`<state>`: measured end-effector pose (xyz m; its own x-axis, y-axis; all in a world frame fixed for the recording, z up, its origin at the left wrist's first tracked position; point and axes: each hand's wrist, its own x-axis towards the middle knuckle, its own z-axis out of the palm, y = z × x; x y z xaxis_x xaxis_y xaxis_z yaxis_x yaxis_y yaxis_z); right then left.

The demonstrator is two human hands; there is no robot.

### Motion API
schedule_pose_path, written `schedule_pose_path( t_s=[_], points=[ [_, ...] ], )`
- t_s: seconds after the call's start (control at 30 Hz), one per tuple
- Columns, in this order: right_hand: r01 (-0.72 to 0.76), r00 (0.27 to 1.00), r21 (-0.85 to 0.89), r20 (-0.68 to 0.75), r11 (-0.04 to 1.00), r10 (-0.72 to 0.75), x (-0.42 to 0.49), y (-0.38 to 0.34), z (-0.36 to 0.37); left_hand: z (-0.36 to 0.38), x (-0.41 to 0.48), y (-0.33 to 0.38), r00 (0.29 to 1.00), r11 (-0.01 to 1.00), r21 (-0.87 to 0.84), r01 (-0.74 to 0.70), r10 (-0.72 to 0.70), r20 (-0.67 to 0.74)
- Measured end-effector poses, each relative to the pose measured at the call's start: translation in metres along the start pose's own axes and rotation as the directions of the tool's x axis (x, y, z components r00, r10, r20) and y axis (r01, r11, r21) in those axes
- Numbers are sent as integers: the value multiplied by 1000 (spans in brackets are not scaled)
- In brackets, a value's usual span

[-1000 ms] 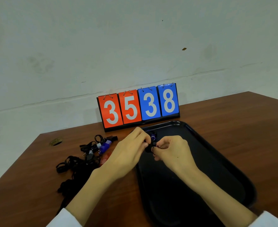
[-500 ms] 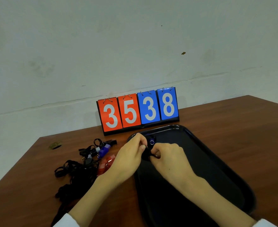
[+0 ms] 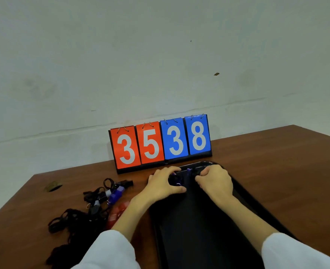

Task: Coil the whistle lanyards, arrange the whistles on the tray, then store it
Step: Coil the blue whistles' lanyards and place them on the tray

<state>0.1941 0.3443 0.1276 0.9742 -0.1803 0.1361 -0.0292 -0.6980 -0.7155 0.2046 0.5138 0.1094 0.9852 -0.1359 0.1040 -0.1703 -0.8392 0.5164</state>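
Progress: early. One small dark bundle, a purple plastic whistle with black cord wound up, sits at the far left corner of the black rectangular plastic tray, apparently being set down. Left hand curls over it, fingers on the far side and thumb on the near side, pinching it. Right hand is just beside it over the tray's far edge, fingers tucked under. Whether it holds a cord end, I cannot tell. The visible tray floor carries no other whistle. Left to do, by my judgement: the loose heap of black lanyards near the left edge of the brown wooden surface, including a second purple whistle and a red translucent whistle. These look uncoiled and tangled. Storing the tray is not yet begun. Hidden: forearms and white sleeves cover the tray's near end and part of the heap, so the whistle count is uncertain. A red-and-blue flip scoreboard reading 3538 stands at the far edge.
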Motion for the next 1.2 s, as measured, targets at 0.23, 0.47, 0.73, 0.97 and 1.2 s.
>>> schedule_pose_path(
  t_s=[0.23, 0.47, 0.73, 0.97, 1.2],
  points=[
    [82, 994, -85, -59, 993, -87, -9, 2, 10, -9, -10, -10, 1000, 1000, 21, -8, 8, -3],
    [105, 993, -101, -52, 989, -111, -13, 2, 8, -12, -17, -10, 1000, 999, -53, -2, 3, 10],
    [103, 994, -322, 11, 941, -105, -28, -15, -17, -80, -45, -39, 985, 991, -92, 101, -113, -127],
    [345, 937, -186, 133, 920, -324, -80, -37, -21, -97, -83, -87, 911, 894, 184, 408, -386, -143],
    [450, 850, 69, 275, 891, -450, -119, -47, -13, -88, -91, -77, 930, 818, 456, 351, -246, -273]
  ],
)
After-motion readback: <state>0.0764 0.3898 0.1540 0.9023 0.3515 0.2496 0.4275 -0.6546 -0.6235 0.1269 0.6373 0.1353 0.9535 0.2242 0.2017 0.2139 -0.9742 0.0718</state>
